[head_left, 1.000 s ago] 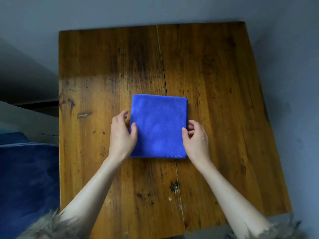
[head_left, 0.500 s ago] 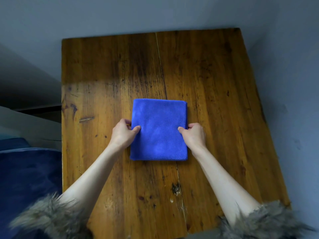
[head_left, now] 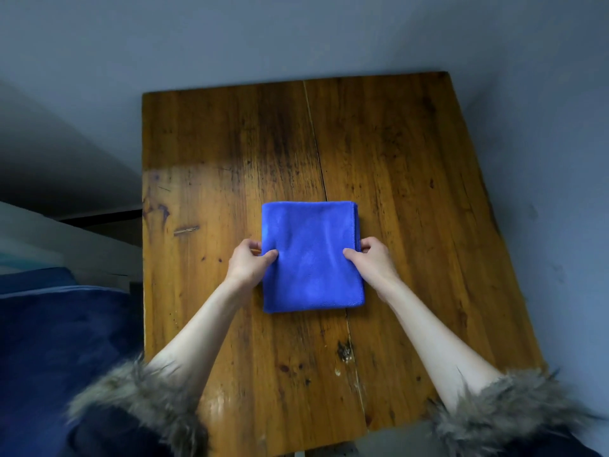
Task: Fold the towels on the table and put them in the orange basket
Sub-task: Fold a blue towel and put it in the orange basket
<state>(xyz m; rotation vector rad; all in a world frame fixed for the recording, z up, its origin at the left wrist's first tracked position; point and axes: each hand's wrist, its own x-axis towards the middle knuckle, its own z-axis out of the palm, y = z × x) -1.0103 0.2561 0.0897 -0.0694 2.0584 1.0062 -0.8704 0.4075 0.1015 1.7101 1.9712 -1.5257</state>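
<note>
- Cushion: dark blue, soft-looking fabric, left of the table.
- Left hand: thumb on top, fingers curled under; pinches the towel's left edge.
- Towel: bright blue, plush, folded into a thick rectangle, layered edges at right; lies flat mid-table.
- Right hand: pinches the towel's right edge likewise.
- Cuffs: grey-brown fur trim on both sleeves.
- Table: glossy wooden planks, dark stains, a central seam.
- Wall: plain grey-blue.

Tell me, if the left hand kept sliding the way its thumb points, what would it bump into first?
The left hand points right across the blue towel it pinches. Going straight on, it would probably meet the right hand gripping the opposite edge.
</note>
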